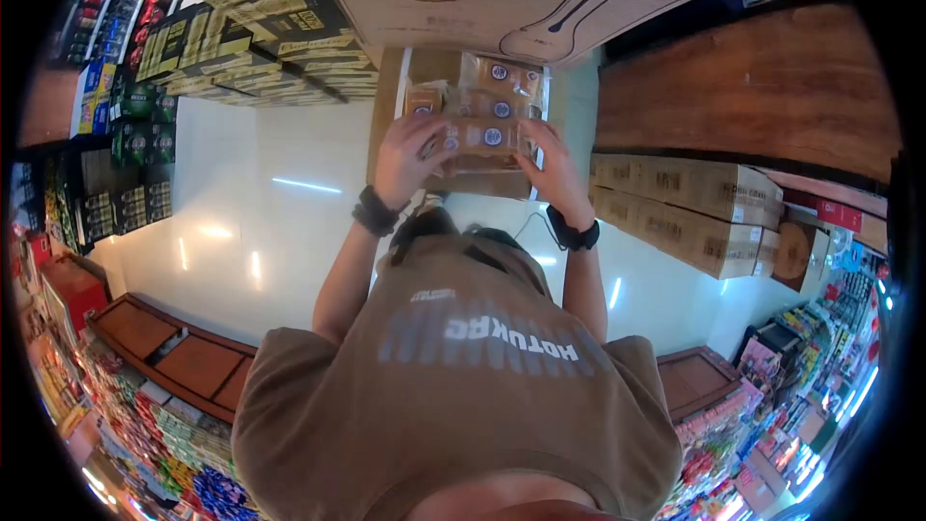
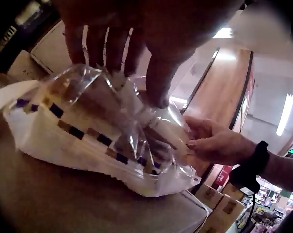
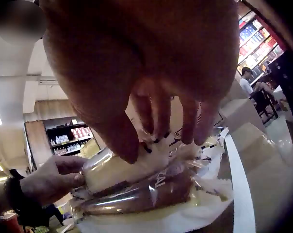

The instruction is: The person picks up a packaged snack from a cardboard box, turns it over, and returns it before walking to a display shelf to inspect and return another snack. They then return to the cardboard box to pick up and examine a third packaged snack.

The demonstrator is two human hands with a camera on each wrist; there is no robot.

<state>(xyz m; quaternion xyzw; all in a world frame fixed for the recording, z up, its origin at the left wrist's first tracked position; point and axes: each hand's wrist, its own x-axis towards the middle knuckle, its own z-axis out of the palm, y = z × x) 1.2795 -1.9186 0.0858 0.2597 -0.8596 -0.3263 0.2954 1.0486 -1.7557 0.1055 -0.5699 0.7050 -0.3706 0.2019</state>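
**Two hands at a wrapped packet**

My left hand [image 1: 410,159] and right hand [image 1: 559,172] pinch opposite ends of a clear-wrapped packet [image 1: 479,138]. More packets [image 1: 500,74] lie just beyond, near a printed carton [image 1: 463,14]. I seem to be adjusting its position; moving it calls for even, gentle finger pressure.

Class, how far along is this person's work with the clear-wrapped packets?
Apparently done: the far packet and middle packet lie side by side, free of the hands. In hand: the near packet, with the left hand and right hand at its ends. Left: probably settling and releasing it; whether more packets follow, I cannot tell.
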